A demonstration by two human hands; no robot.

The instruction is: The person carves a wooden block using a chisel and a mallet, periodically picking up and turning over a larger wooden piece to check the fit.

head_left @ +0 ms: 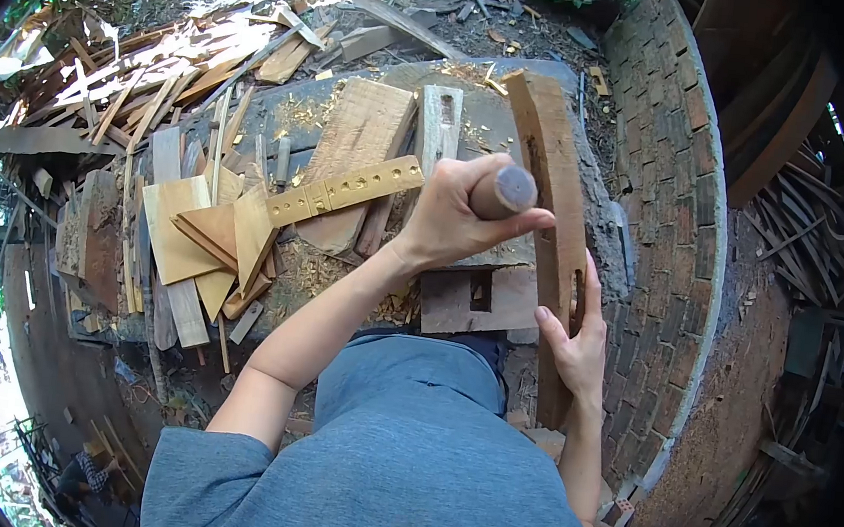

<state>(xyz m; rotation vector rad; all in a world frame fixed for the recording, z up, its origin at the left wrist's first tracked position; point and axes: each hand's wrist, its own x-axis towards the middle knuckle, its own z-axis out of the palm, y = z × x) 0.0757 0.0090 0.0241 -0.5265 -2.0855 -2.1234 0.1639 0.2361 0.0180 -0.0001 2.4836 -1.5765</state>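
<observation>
My left hand point(461, 217) is closed round a thick, round wooden handle point(511, 187), its grey end pointing up at me. The rest of that tool is hidden under the hand. Right beside it stands a long brown wooden beam point(563, 165) with slots cut in its side. My right hand point(576, 342) grips this beam lower down, fingers and thumb round it near a slot. Below my left hand lies a wood block point(454, 301) with a square hole. A light wooden strip point(348, 192) with several holes lies to the left.
A rough workbench point(299, 117) bears shavings, a wide board point(359, 127) and a slotted grey piece point(440, 115). Several light offcuts point(184, 233) are piled at left. A low brick wall point(660, 244) runs along the right. Scrap wood point(180, 52) is heaped beyond the bench.
</observation>
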